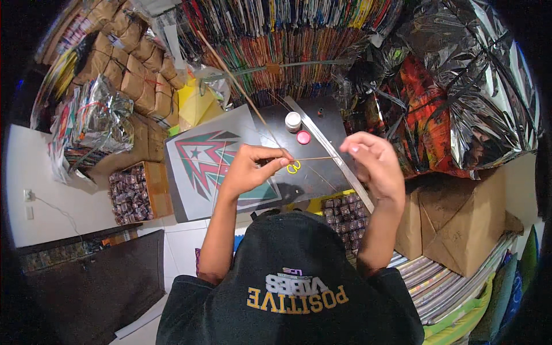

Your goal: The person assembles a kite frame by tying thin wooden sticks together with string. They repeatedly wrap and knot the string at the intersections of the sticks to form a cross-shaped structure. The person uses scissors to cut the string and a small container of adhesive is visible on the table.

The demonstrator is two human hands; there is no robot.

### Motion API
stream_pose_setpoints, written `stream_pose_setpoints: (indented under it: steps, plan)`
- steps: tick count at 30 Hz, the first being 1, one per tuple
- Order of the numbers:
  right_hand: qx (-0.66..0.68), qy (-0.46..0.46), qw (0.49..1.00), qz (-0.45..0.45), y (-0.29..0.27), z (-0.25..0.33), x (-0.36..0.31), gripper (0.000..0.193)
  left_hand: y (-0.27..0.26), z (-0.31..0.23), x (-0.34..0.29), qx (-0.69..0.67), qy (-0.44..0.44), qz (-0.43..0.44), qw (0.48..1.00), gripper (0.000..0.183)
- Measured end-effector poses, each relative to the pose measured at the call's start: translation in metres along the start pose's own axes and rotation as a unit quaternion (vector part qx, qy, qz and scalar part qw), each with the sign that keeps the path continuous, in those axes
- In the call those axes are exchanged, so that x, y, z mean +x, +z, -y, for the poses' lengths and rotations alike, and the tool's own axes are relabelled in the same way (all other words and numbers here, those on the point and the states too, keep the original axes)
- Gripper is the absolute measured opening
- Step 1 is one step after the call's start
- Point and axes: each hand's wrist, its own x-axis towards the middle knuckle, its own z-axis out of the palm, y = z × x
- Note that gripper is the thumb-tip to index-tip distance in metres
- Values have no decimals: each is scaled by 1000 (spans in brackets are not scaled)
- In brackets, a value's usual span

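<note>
My left hand (253,168) pinches thin bamboo sticks where they cross over the table. One long stick (234,79) rises from the fingers toward the far left, and a shorter stick length (313,158) reaches right. My right hand (376,167) is raised near that right end, fingers curled together; anything thin between them is too small to make out. Just below the crossing, yellow-handled scissors (294,167) lie on the dark table (299,192). Left of them, partly behind my left hand, is a pale sheet with a green, red and black star design (198,158).
Beyond the scissors stand a white jar (292,121) and a pink lid (303,137). A long pale metal strip (328,146) crosses the table diagonally. Packed stacks (276,52) line the far side; a box of small wrapped pieces (135,192) is left, a cardboard carton (454,221) right.
</note>
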Motion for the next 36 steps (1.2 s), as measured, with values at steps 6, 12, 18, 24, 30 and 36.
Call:
stream_pose_setpoints:
  steps: [6,12,18,24,30,36]
  plan:
    - [-180,-23,982,-60,-57,-30,-3,18,-30,5,-11,-231,-23,-145,962,15]
    - [-286,-34,952,-107,-122,-102,-8,17,-51,18,-6,-382,62,-333,860,22]
    - [-450,60,888,-72,-124,-130,-11,35,-43,1,4,-361,36,-327,873,22]
    - [-394,-200,895,-57,-22,-109,26,57,12,-18,15,-328,-19,-250,911,21]
    - [-50,-169,984,39,57,-87,30,38,34,-24,20,-282,-30,-210,936,21]
    - [-75,-204,976,21,73,-77,22,20,17,-24,16,-214,-62,-213,951,21]
